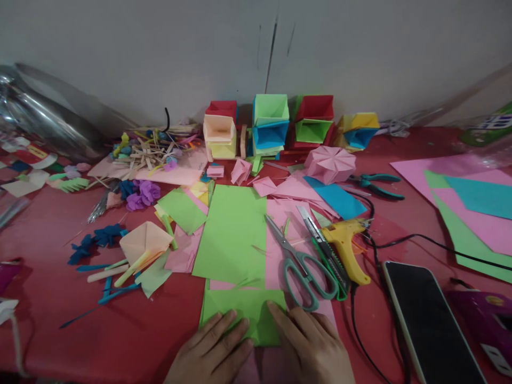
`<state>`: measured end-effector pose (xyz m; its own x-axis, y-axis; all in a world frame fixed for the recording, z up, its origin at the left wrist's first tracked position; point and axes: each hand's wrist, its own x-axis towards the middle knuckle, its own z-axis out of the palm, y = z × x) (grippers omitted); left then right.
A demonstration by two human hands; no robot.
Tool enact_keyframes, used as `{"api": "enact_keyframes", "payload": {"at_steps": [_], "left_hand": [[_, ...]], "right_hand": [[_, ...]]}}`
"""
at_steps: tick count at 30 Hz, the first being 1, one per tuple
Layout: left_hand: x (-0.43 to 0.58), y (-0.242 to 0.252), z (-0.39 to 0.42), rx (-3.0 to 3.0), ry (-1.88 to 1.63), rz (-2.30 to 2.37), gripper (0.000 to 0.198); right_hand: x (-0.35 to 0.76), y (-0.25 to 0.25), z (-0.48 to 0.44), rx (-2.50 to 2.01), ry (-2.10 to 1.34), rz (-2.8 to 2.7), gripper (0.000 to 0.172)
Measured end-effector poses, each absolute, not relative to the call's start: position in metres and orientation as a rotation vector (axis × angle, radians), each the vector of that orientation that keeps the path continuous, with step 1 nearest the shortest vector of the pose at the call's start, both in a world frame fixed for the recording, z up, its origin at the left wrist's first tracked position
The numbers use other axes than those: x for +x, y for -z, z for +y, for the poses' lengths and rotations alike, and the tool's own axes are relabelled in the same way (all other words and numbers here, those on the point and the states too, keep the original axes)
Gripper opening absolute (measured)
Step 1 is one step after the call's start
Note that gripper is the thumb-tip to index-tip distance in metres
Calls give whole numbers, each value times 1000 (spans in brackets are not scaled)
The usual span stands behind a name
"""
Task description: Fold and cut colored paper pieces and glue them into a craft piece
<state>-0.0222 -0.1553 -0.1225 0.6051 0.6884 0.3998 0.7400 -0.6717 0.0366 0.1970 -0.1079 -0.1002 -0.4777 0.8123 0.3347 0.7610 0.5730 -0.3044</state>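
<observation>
A folded piece of green paper (256, 309) lies at the table's near side, on top of pink paper. My left hand (214, 346) rests on its left part with fingers stretched out flat. On its right part lies my right hand (312, 341), the index finger extended onto the paper and the other fingers beside it. Just beyond is a larger flat green sheet (236, 229). Scissors with grey-green handles (306, 274) lie right above my right hand, blades pointing away.
Right of the scissors lie a utility knife (326, 248), a yellow glue gun (348, 250) with its black cord, and a phone (436, 320). Folded paper boxes (270, 122) stand along the wall. Paper flowers (143, 194) and scraps lie left; a metal flask (48, 117) is behind them.
</observation>
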Motion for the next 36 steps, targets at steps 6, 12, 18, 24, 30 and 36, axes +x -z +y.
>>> {"api": "enact_keyframes", "payload": {"at_steps": [6,12,18,24,30,36], "left_hand": [[-25,119,-156,-2700,498,-1175,28],[-26,120,-156,-2689,481,-1178,29],[-26,120,-155,-2708,440,-1147,30],[-25,125,-157,-2675,451,-1149,30],[-25,124,-159,-2684,391,-1156,33],[-25,120,-158,-2691,322,-1105,34]], "right_hand": [[198,100,-108,-1270,-139,-2377,46],[197,99,-107,-1269,-127,-2377,45],[195,99,-108,-1278,-105,-2373,44],[196,100,-108,-1298,-107,-2395,43],[199,102,-109,-1289,-98,-2440,37],[202,100,-110,-1257,-118,-2416,34]]}}
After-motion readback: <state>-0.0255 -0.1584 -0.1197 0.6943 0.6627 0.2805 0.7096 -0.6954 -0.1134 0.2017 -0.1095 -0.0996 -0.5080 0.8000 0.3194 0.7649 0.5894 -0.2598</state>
